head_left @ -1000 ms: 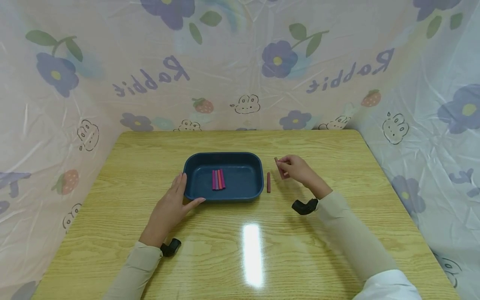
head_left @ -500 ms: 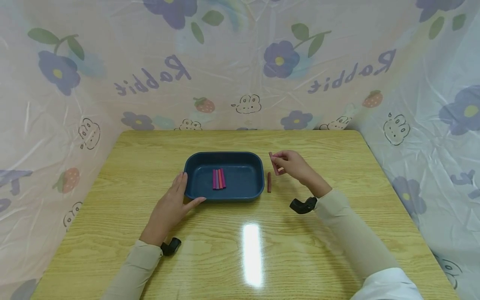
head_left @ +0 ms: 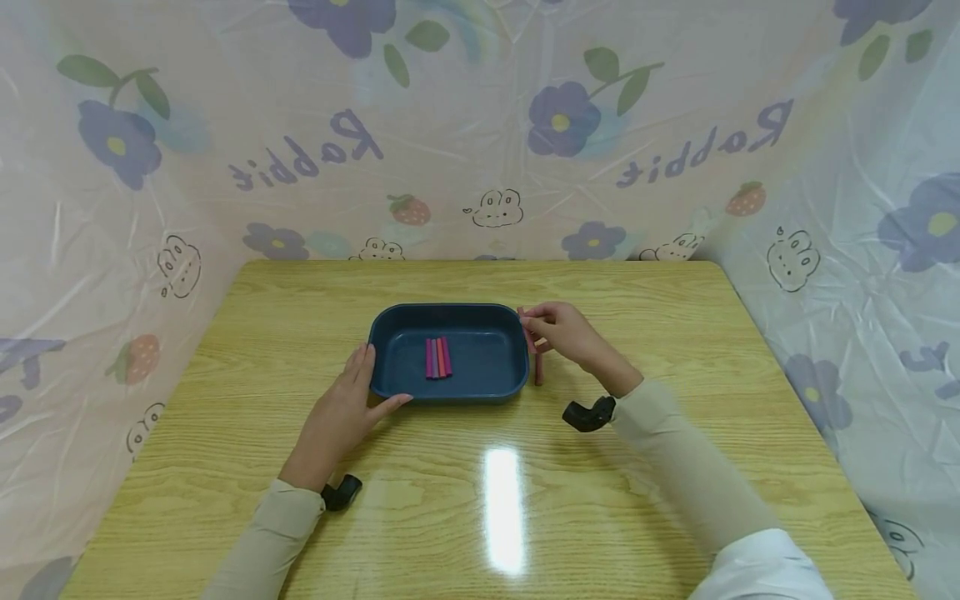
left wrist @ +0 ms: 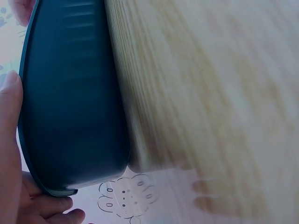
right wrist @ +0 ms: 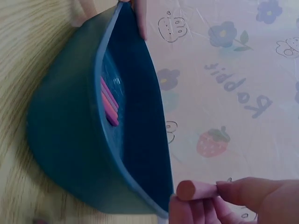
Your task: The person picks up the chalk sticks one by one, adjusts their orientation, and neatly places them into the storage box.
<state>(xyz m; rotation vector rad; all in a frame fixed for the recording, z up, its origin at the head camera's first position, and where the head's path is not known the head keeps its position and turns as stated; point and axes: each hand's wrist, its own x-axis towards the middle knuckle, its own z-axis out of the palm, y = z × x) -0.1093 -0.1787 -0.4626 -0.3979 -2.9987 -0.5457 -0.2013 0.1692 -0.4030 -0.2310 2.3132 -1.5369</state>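
Observation:
A dark blue rectangular tray (head_left: 483, 358) stands on the table. Several purple, pink and red crayons (head_left: 438, 358) lie side by side in it, left of its middle. My left hand (head_left: 336, 421) rests against the tray's left end, thumb at the front corner and fingers along the side. Between thumb and fingers, my right hand (head_left: 573, 340) pinches a flat-ended reddish crayon (right wrist: 198, 190), held tilted at the tray's right rim. Partly hidden below that hand, another dark red crayon (head_left: 538, 372) lies on the table beside the tray.
The wooden table (head_left: 420, 517) runs back to a patterned curtain (head_left: 450, 150) of flowers and rabbits, which also hangs at both sides. Black wrist mounts (head_left: 588, 414) sit at both cuffs. A bright light reflection shows on the table front.
My right hand has lifted the crayon and brought it left, from beside the loose crayon to the tray's right rim. The left hand and tray stay in place.

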